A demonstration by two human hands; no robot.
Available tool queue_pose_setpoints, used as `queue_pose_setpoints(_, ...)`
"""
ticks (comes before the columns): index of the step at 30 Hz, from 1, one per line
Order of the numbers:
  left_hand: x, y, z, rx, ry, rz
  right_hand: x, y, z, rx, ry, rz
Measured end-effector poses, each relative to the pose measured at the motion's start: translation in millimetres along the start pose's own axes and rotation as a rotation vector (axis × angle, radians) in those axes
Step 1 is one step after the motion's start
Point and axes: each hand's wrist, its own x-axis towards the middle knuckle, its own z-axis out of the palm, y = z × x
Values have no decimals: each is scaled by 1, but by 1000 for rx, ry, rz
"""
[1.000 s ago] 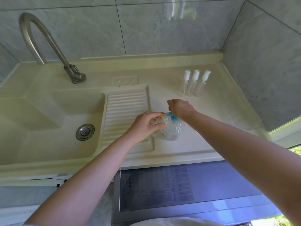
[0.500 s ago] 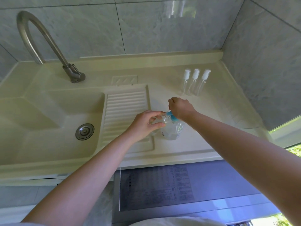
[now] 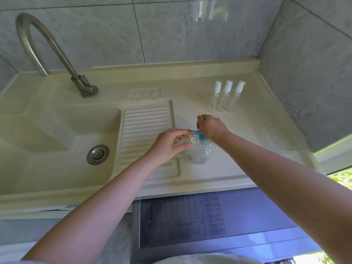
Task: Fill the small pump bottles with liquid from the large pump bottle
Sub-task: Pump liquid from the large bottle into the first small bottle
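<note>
so the whole thing hinges on the spout of the blue pump (image 3: 199,134): it points left, straight at the mouth of a small clear bottle (image 3: 181,142) that the left hand (image 3: 167,145) holds, fingers curled round it, right beside the large pump bottle (image 3: 201,154). the right hand (image 3: 211,126) sits on top of the pump head with fingers bent down, so it's the nearer one for pressing. the big bottle stands upright on the counter (image 3: 238,159), clear, seemingly liquid inside. three more small pump bottles (image 3: 227,96) wait capped near the back wall.
</note>
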Motion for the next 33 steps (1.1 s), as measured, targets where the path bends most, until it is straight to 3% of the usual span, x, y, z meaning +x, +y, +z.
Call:
queue_pose_setpoints(5,0,-3,1,-2,-2,3,2,2,5,-71,29,-35)
queue_pose_setpoints(13,2,-2,-1,0,-20,-13,7,1,-1,-87,-63,-16)
queue_pose_setpoints(22,1,-3,1,-1,9,-20,9,6,6,-107,61,-59)
queue_pose_setpoints(33,3,-1,-1,-38,-12,-24,10,3,-1,-164,-77,-56)
